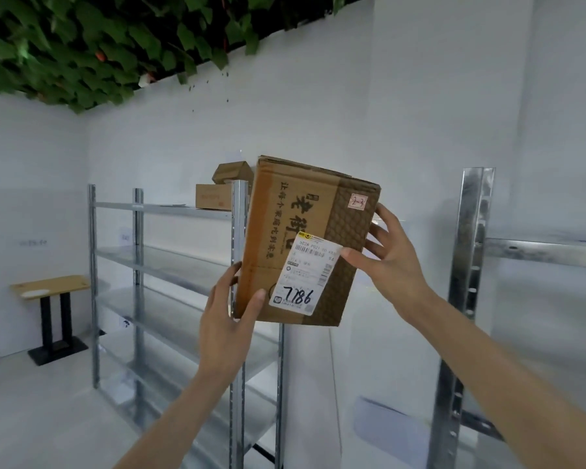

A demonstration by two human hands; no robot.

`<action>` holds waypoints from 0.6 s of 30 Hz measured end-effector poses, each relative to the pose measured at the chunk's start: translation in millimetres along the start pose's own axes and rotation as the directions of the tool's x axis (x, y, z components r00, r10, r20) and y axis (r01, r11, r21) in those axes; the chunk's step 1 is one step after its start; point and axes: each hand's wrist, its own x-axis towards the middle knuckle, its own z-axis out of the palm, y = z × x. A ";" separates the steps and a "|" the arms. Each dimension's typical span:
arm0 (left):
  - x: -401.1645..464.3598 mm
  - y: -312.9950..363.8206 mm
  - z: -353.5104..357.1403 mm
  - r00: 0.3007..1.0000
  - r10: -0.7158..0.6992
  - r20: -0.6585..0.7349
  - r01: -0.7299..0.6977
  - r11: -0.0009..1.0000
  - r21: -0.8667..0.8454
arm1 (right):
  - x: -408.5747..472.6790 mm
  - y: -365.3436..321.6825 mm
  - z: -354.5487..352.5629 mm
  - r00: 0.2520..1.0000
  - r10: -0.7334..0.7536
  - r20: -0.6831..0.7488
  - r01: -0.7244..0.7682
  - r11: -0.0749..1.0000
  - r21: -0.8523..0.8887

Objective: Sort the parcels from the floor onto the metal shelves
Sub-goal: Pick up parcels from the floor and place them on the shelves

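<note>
A small wooden bench [49, 286] on black legs stands at the far left against the white wall, a pale round object on its top. To its right rises a metal shelf unit [170, 262] of bare galvanised tiers; on its top tier, at about 11 o'clock from the held parcel, sit two small cardboard boxes [214, 194] — one flat, one tilted above it and partly hidden by the upright. At centre, the left hand [229, 319] grips the lower left corner of a cardboard parcel [305, 238], thumb across the front face and fingers curled round the edge. The parcel is held up in the air, tilted slightly, in front of the shelf unit's near upright. A white shipping label [301, 275] at 6 o'clock on the front face carries the handwritten number 7786; a small pink sticker sits at 1 o'clock near the top corner. At 3 o'clock, the right hand [391, 257] holds the parcel's right edge — thumb pressed on the label's corner, fingers spread behind the side. Farther right stands a second metal shelf [471, 252], its perforated upright and one crossbar visible. Green leaves [92, 45] hang from the ceiling at 10 o'clock.
</note>
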 end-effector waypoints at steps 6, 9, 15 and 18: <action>-9.1 38.2 43.8 0.994 0.016 0.105 -0.002 0.991 -0.131 | -8.6 -3.1 -43.6 0.991 -0.121 0.062 0.128 0.983 -0.131; -19.4 52.0 64.9 0.990 0.052 0.130 -0.030 0.986 -0.164 | -15.8 -6.4 -69.5 0.990 -0.131 0.054 0.138 0.974 -0.179; -35.4 85.6 108.3 0.973 0.168 0.157 -0.136 0.971 -0.197 | -39.6 -17.3 -127.1 0.981 -0.194 -0.028 0.177 0.939 -0.294; -43.1 109.4 127.6 0.947 0.257 0.193 -0.234 0.963 -0.134 | -56.0 -30.6 -160.9 0.965 -0.258 -0.043 0.213 0.873 -0.439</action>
